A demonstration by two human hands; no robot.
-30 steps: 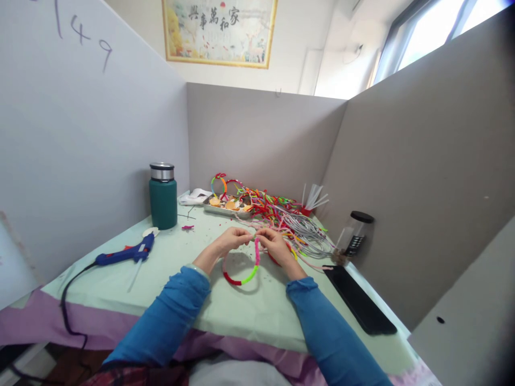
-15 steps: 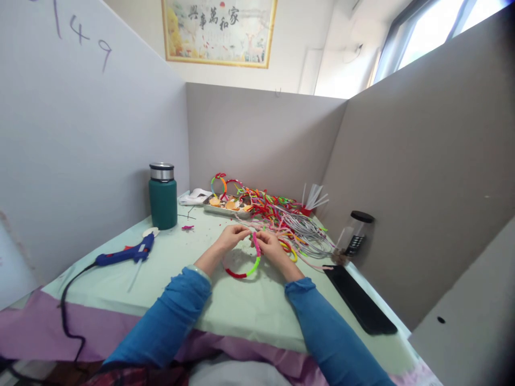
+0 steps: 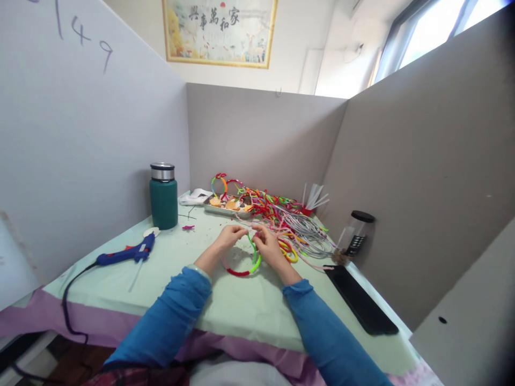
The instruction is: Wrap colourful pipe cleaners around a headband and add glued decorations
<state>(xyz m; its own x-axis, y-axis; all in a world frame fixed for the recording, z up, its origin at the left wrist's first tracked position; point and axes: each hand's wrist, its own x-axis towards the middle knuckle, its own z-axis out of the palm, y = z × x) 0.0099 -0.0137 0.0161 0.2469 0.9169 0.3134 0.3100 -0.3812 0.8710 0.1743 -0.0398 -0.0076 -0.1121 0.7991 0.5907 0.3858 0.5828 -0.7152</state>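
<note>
A ring wrapped in fuzzy pipe cleaners (image 3: 238,273) is held up above the table, with red along its bottom and bright green at its lower right. My left hand (image 3: 231,237) pinches at the top left of this ring, its fingers closed. My right hand (image 3: 269,247) is closed on the ring's upper right, where a bit of pink shows at the fingertips. Between the two hands a thin green pipe cleaner (image 3: 252,245) runs down to the green section. The fingers hide the top of the ring.
A blue glue gun (image 3: 126,254) with its cord lies left, near a green bottle (image 3: 163,203). Behind my hands are a metal tray (image 3: 225,210) and a heap of pipe cleaners (image 3: 277,206). To the right are a clear jar (image 3: 356,236) and a black flat object (image 3: 360,300).
My right hand has shifted slightly left and up, closer to the left hand, and covers most of the pink section. The green strand between the hands now shows more.
</note>
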